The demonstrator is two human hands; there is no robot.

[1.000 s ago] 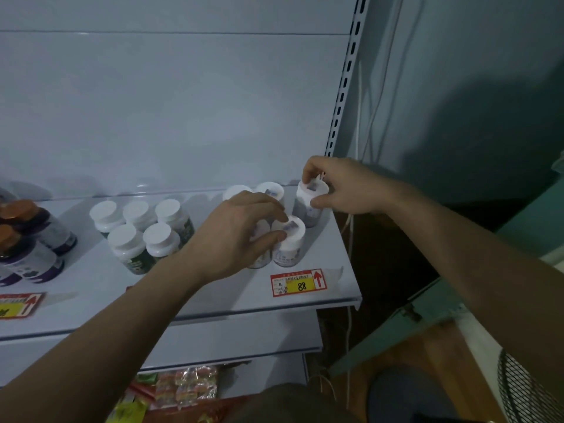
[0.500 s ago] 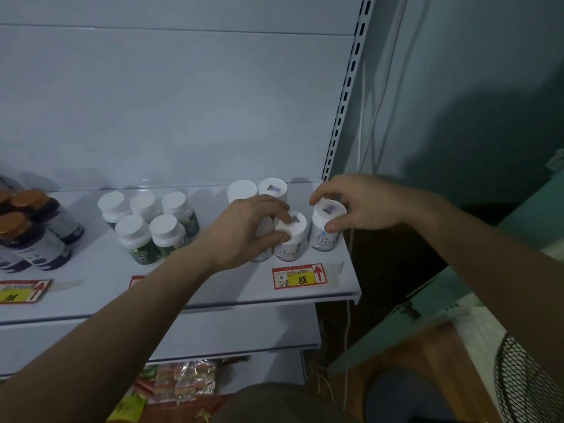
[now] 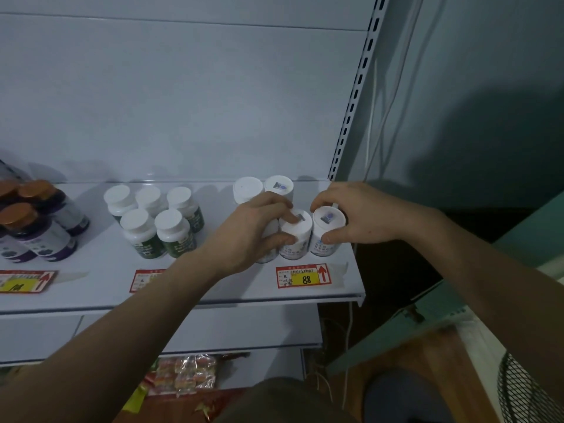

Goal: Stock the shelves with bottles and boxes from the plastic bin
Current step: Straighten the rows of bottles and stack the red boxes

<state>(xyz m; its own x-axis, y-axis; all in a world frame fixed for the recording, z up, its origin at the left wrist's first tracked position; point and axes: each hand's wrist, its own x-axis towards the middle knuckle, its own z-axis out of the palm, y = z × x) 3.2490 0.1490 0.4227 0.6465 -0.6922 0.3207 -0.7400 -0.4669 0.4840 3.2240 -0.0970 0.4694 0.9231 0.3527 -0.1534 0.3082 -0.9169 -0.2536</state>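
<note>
Item: white-capped bottles, front row on the shelf (image 3: 335,288), directly behind the "88" price tag (image 3: 303,275).

My right hand (image 3: 363,218) wraps its fingers (image 3: 331,239) round the rightmost bottle (image 3: 326,230), which stands upright at the shelf's right end. I judge I am squaring it against its neighbour.

My left hand (image 3: 253,230) pinches the middle bottle (image 3: 295,236), thumb low, forefinger on the cap, probably steadying the row. The two bottles stand just beside each other.

Behind the tag's row: two more white bottles (image 3: 262,189). Left of the tag: five green-labelled bottles (image 3: 155,221), then orange-capped bottles (image 3: 33,221).

The plastic bin is not in view.
</note>
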